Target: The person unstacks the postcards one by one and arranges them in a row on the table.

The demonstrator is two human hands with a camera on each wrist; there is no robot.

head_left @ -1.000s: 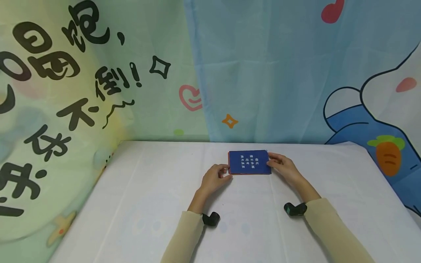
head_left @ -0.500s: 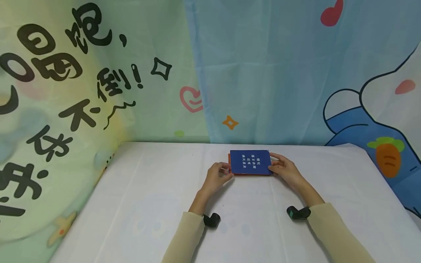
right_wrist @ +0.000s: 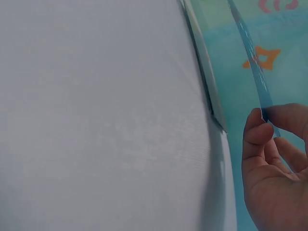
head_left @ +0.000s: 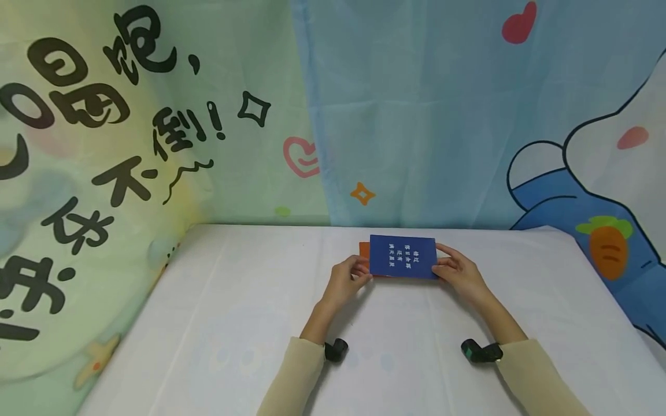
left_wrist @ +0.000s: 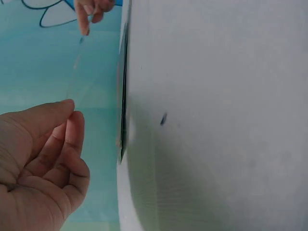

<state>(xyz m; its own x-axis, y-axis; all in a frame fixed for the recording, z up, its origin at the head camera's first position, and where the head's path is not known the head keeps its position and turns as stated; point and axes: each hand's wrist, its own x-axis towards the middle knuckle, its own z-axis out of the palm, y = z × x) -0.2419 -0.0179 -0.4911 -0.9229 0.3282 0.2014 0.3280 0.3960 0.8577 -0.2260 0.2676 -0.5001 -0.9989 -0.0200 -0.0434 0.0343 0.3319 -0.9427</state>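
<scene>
— Blue card (head_left: pixel 402 256) is up off the bench (head_left: pixel 218 323), held between both hands. The left hand (head_left: pixel 346 279) pinches its left short edge and the right hand (head_left: pixel 458 271) pinches the right one. An orange card (head_left: pixel 364 249) peeks out behind it at the left.

— Is the orange one lifted too?

— I cannot tell. From the head view it may be lying flat on the white cover under the blue one, or it may be riding along in the left grip. That is the first risk as I judge it: if the two sheets cling, the lower one could come up partway, then drop and slide off somewhere.

— How secure is the hold itself?

— Thin. In the right wrist view the fingertips (right_wrist: pixel 260 126) close on the very rim of the card, seen edge-on as a narrow blue strip. In the left wrist view the fingers are curled with thumb to forefinger, and the sheet between them is barely visible. A pinch that shallow on a slick card could slip if either hand pulls outward or twists.

— Anything else?

— Bending. With both ends held and nothing under the middle, pushing the hands together would bow or crease it. Also, the curtain (head_left: pixel 416 115) hangs close behind, so a forward move could brush it.
</scene>
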